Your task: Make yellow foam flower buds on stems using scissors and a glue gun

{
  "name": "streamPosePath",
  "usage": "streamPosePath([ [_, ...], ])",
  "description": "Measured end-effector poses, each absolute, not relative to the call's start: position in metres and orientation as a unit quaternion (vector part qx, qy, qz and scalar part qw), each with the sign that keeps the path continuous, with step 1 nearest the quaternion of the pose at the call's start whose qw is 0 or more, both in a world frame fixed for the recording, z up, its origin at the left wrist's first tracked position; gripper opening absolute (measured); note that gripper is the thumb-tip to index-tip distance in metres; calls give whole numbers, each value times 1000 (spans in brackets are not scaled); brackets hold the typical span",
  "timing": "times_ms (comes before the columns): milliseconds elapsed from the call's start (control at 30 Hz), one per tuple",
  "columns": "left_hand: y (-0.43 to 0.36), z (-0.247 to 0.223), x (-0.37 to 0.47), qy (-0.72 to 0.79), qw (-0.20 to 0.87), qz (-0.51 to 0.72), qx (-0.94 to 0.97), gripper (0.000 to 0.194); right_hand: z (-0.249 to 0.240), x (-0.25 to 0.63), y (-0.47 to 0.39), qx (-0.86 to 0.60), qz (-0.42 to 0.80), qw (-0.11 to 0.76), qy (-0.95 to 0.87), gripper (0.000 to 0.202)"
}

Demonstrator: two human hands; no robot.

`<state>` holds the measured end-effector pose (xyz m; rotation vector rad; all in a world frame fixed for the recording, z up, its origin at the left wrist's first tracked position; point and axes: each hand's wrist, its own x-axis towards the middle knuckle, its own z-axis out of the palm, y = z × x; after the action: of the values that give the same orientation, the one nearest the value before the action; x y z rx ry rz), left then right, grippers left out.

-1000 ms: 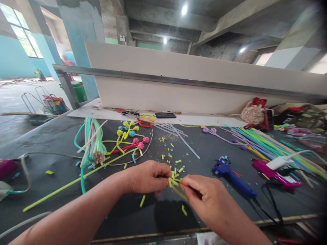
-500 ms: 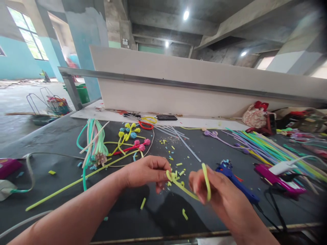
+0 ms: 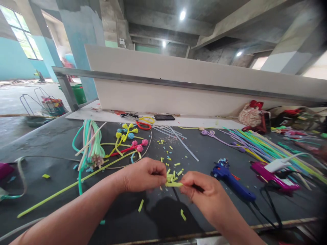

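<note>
A dark grey felt-covered tabletop [image 3: 51,136] carried a sheaf of long pastel plastic strips [image 3: 258,143] at the right and a blue glue gun [image 3: 231,177] nearby. Above its near edge, the left hand [image 3: 143,175] and right hand [image 3: 201,194] each pinched shut on one end of a small yellow-green fuzzy strip [image 3: 173,184] stretched between them.

Head camera looks forward and down, close over the dark worktable [image 3: 51,136].

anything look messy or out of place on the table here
Yes: short yellow-green offcuts lie scattered over the dark table beyond both hands, with two more in front. The blue glue gun lies on its side.
</note>
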<state>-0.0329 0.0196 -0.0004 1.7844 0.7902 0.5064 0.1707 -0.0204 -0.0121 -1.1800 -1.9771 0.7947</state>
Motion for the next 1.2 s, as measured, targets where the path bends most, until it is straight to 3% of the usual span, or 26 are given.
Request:
streamPosePath([
  [67,21,-4,-32,345,560,287,696,15,-11,171,-27,-371,145,372,-839,18],
  [167,23,-11,-28,313,623,352,624,19,-13,167,-34,-346,60,317,-881,23],
  [233,23,-14,-26,308,627,358,620,21,-13,162,-35,-419,103,260,-864,18],
  [333,22,-14,-24,333,606,335,640,23,-11,155,-31,-494,266,227,-796,1],
  [400,21,-12,-23,347,600,308,651,23,-9,152,-28,-521,333,230,-751,6],
  [500,20,-11,-24,347,606,259,667,24,-8,154,-27,-543,242,250,-764,13],
  [600,20,-11,-27,331,629,210,671,24,-8,160,-30,-477,81,284,-828,14],
  [700,19,-11,-30,310,648,180,672,20,-7,164,-32,-410,9,306,-859,13],
  [867,18,-11,-33,268,675,149,672,19,-5,165,-31,-343,-8,325,-881,12],
  [1100,20,-15,-30,229,740,119,622,32,1,165,-31,-328,13,322,-888,17],
  [1200,22,-14,-30,220,745,167,608,40,3,168,-32,-331,7,327,-885,15],
])
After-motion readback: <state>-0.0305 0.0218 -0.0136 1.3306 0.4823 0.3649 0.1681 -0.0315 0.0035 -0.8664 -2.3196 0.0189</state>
